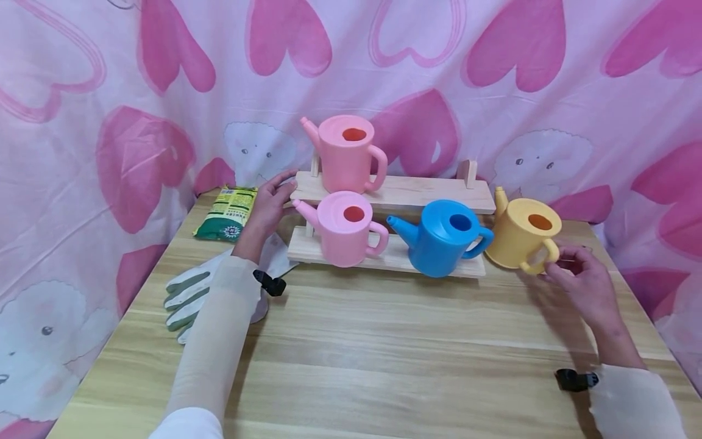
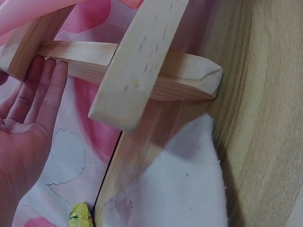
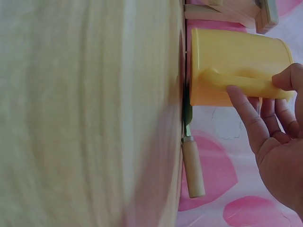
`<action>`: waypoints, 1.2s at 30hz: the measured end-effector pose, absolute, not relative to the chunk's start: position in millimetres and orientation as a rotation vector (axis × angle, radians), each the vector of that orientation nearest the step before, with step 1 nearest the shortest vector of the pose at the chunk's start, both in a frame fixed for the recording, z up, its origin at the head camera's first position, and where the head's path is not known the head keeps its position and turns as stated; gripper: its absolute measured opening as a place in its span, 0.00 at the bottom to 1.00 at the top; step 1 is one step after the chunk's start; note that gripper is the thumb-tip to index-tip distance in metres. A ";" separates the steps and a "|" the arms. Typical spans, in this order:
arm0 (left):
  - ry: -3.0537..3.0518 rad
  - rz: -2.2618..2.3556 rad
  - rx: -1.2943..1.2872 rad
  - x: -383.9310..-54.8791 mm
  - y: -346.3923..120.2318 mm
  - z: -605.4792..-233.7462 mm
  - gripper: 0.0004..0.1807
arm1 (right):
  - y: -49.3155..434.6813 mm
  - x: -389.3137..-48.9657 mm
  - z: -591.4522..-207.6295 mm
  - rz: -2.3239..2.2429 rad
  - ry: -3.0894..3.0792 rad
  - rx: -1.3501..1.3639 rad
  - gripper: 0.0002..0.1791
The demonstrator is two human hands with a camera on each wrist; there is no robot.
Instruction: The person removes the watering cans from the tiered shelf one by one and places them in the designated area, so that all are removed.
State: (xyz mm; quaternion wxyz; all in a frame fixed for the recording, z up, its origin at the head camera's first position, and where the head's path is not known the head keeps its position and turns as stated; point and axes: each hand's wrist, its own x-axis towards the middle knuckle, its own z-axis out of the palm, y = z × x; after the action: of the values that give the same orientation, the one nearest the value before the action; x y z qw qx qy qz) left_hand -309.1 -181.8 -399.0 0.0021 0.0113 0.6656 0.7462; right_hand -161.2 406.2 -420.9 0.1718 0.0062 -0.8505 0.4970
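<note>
At the left end of the two-tier wooden shelf (image 1: 422, 190), my left hand (image 1: 270, 204) holds the upper board, fingertips against the wood beneath it in the left wrist view. A pink watering can (image 1: 347, 155) stands on the upper tier. The lower tier bears another pink watering can (image 1: 342, 238) and a blue watering can (image 1: 439, 244), spouts pointing left. Right of the shelf is a yellow watering can (image 1: 515, 235), upright, its base close to the table. My right hand (image 1: 588, 286) pinches its handle (image 3: 246, 85), thumb above and fingers below.
White gloves with green-striped fingers (image 1: 189, 296) lie on the wooden table (image 1: 384, 360) under my left forearm. Behind them is a yellow-and-green packet (image 1: 227, 213). A wooden-handled tool (image 3: 193, 168) lies beside the yellow can. A pink heart-patterned curtain (image 1: 340, 79) surrounds the table's back and sides.
</note>
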 end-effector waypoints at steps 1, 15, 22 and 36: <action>2.090 2.344 0.032 -308.5 -181.8 -398.8 0.26 | 405.9 -161.2 -421.3 1.356 -2.447 0.012 0.14; 2.104 2.339 0.062 -308.7 -182.1 -399.6 0.26 | 404.8 -163.8 -422.0 1.278 -2.562 0.047 0.08; 2.102 2.343 0.063 -309.2 -182.0 -400.0 0.26 | 405.2 -164.5 -421.7 1.244 -2.612 0.076 0.09; 2.130 2.304 0.034 -307.2 -181.5 -397.6 0.26 | 407.9 -164.3 -418.5 1.188 -2.692 0.061 0.16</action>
State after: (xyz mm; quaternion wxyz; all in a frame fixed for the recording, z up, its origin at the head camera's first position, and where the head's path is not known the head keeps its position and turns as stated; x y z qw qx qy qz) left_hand -307.2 -181.5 -397.6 0.0018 0.0108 0.6788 0.7343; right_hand -164.3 407.9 -418.5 0.0989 0.0207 -0.9101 0.4018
